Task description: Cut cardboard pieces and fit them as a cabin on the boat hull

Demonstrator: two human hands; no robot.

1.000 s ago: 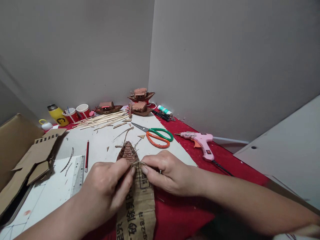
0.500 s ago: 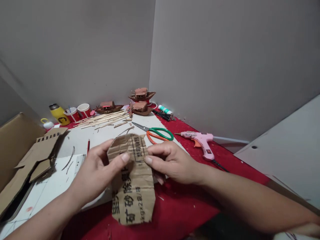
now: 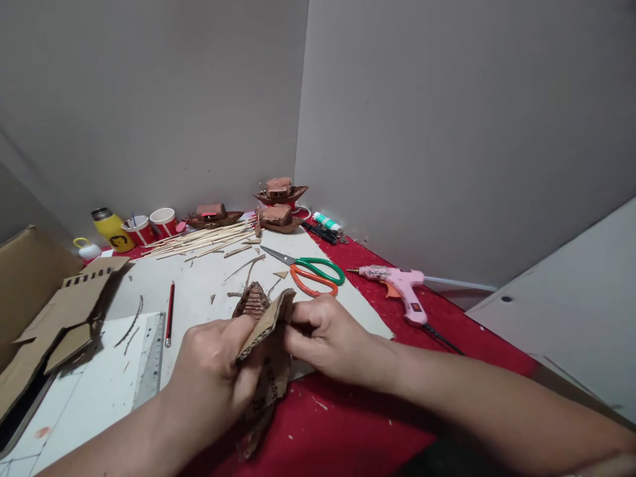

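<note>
A piece of corrugated cardboard (image 3: 268, 323) is tilted so that its cut edge faces me. My left hand (image 3: 213, 358) is closed around its left side. On the other side, my right hand (image 3: 338, 334) pinches the piece between thumb and fingers. Beneath them, a brown ridged model boat hull (image 3: 252, 300) shows at its pointed end; its middle is hidden by the hands and the cardboard. Printed lettering shows on the lower, shaded part of the cardboard. Just beyond my right hand lie scissors (image 3: 318, 273) with green and orange handles.
A pink glue gun (image 3: 397, 281) lies on the red cloth at right. Model boats (image 3: 279, 190), thin sticks (image 3: 209, 240), paper cups (image 3: 163, 222) and a yellow bottle (image 3: 113, 232) line the back. A pencil (image 3: 170, 311), ruler (image 3: 149, 361) and cut cardboard (image 3: 74, 311) are at left.
The cardboard has turned from lying face-on with its lettering toward me to edge-on. My left hand has closed around it, and the boat hull beneath has come into view.
</note>
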